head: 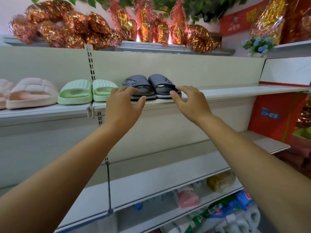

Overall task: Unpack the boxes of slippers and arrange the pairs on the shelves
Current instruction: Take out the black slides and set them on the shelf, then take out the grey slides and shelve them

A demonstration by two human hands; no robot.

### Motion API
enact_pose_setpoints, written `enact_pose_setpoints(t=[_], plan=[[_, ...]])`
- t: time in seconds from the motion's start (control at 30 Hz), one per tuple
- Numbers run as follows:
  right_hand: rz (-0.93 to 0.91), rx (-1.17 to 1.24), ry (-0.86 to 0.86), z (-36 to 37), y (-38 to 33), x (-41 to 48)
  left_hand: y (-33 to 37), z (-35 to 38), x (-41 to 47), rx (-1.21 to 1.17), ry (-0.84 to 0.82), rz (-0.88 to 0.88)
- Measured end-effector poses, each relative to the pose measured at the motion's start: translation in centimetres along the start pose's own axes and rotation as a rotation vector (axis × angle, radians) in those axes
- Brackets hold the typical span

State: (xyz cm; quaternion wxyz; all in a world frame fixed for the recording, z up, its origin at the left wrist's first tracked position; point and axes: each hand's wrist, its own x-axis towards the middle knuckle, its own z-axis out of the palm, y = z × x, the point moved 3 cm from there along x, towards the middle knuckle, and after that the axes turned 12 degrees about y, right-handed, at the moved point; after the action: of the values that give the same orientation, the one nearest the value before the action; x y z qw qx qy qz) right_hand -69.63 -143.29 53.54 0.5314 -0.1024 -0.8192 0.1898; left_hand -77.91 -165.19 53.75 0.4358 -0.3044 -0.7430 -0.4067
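A pair of grey slippers [151, 85] stands side by side on the shelf [227, 91], toes toward the back panel, heels at the front edge. The left hand [123, 105] reaches to the heel of the left one, fingers [125, 89] spread and loose; the right hand [189, 102] reaches to the heel of the right one, thumb and fingertips at its rim. Neither hand is closed around a slipper. Just left of the grey pair sit green slippers [87, 91], then pink slippers [32, 93]. Foil-wrapped red and gold bundles [67, 26] crowd the top shelf, and packaged goods [223, 214] fill the low shelves at the bottom right
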Motion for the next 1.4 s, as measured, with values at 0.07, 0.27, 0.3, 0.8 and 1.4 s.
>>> enact_pose_setpoints(t=[0.07, 0.27, 0.3, 0.8, 1.4], plan=[[-0.028, 0.035, 0.0, -1.0, -1.2, -2.1, 0.6, -2.1, -1.5, -0.015, 0.031, 0.051], [-0.068, 0.103, -0.092, -3.7, -4.9, -11.4, 1.9, -7.9, -9.3, 0.13, -0.045, 0.198], [-0.088, 0.094, -0.123, -4.0, -5.3, -13.2, 2.1, -9.0, -11.1, 0.156, -0.067, 0.196], [-0.261, 0.116, -0.786, -5.4, -11.1, -45.9, 0.1, -28.5, -45.4, 0.532, -0.451, -0.289], [0.001, 0.09, -1.272, -0.1, -27.8, -72.0, -9.4, -56.0, -67.4, 0.813, -0.556, -0.826]])
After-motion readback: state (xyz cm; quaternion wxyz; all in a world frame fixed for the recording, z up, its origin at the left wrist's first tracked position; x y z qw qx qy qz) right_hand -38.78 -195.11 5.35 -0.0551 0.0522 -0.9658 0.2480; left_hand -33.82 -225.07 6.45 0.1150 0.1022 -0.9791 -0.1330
